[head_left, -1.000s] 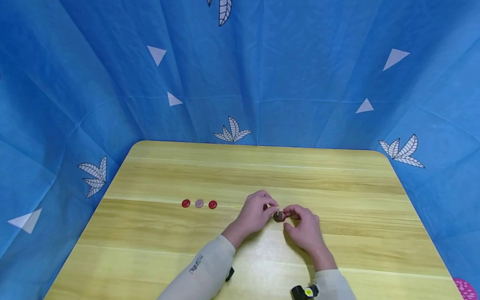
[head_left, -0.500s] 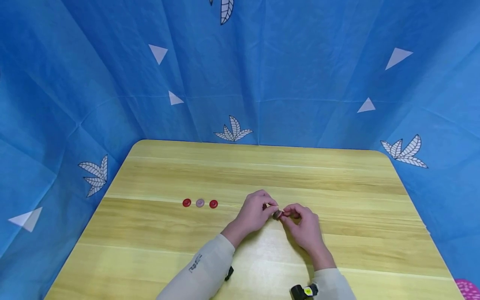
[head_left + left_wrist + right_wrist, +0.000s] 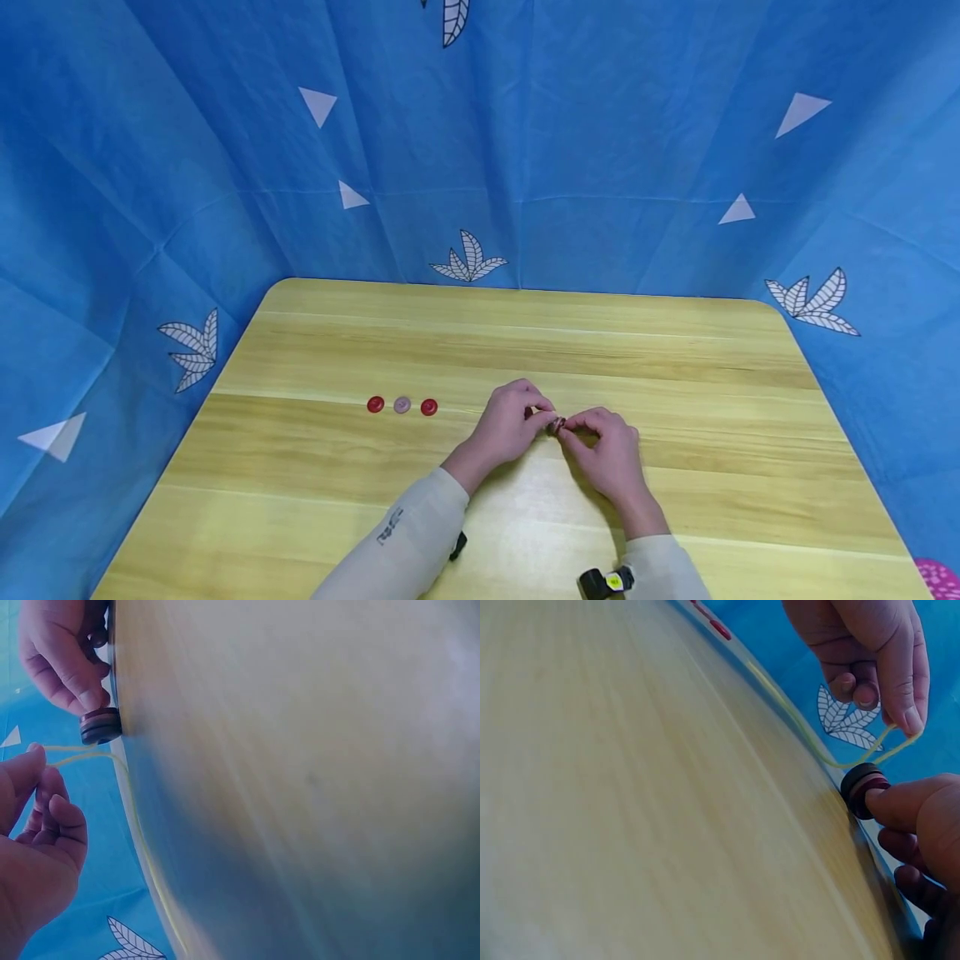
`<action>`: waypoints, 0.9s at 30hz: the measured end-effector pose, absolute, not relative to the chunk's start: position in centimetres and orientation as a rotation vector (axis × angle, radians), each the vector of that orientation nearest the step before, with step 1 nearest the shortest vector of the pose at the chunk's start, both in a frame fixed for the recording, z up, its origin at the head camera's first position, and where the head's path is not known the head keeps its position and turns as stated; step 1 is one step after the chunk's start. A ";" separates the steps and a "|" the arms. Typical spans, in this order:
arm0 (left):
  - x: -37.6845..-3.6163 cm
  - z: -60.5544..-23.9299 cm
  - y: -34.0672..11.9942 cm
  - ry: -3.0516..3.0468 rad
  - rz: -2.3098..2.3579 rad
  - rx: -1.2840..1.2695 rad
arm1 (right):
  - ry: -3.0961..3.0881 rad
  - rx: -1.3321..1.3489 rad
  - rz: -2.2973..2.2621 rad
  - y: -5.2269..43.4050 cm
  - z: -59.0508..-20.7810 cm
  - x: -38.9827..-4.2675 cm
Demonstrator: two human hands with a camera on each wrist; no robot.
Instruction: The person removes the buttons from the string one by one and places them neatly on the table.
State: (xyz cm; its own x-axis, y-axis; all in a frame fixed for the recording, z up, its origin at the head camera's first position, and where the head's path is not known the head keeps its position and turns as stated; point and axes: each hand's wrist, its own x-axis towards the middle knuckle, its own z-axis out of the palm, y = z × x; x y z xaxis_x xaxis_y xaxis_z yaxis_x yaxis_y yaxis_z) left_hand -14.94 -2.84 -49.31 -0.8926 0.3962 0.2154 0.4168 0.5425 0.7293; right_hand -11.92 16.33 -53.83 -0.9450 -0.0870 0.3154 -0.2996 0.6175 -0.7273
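Pinching a thin yellow thread [image 3: 832, 754] between thumb and forefinger, the left hand [image 3: 508, 425] held its loop just beside a small stack of dark brown and maroon round buttons [image 3: 862, 789], which the right hand [image 3: 609, 454] gripped at its fingertips [image 3: 900, 802]. Both hands met low over the middle of the pale wooden table [image 3: 525, 350], the stack sitting between them, close to the tabletop. In the left wrist view the stack [image 3: 100, 725] stood edge-on under the right hand's fingers, the thread running off along the table beside it. The step in hand seemed to be stringing: the buttons were gathered, and the thread was being brought to them or drawn through them. Whether it already passed through the holes could not be told.

The next move would likely call for steady fingers on the stack and a gentle pull on the thread, so the buttons stayed aligned and did not slip apart. Well to the left lay a row of three loose buttons, a red one [image 3: 376, 404], a mauve one [image 3: 402, 405] and another red one [image 3: 429, 407], untouched.
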 end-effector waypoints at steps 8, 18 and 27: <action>-15.0 -49.2 -2.9 -2.735 -1.319 -0.721 | -2.575 0.343 1.178 16.3 -54.0 -12.0; -15.0 -49.3 -3.2 -2.733 -1.314 -0.705 | -2.599 0.327 1.218 16.1 -54.3 -12.3; -14.8 -49.4 -3.4 -2.708 -1.638 -0.550 | -2.593 0.314 1.230 16.1 -54.0 -12.1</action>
State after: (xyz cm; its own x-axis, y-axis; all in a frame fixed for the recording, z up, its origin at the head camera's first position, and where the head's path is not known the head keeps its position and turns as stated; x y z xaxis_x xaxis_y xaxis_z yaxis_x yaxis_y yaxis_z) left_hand -14.78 -3.44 -49.44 -0.9389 0.3244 0.1150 0.2524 0.4218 0.8709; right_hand -12.10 16.14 -54.03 -0.9444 -0.0849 0.3176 -0.2997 0.6194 -0.7256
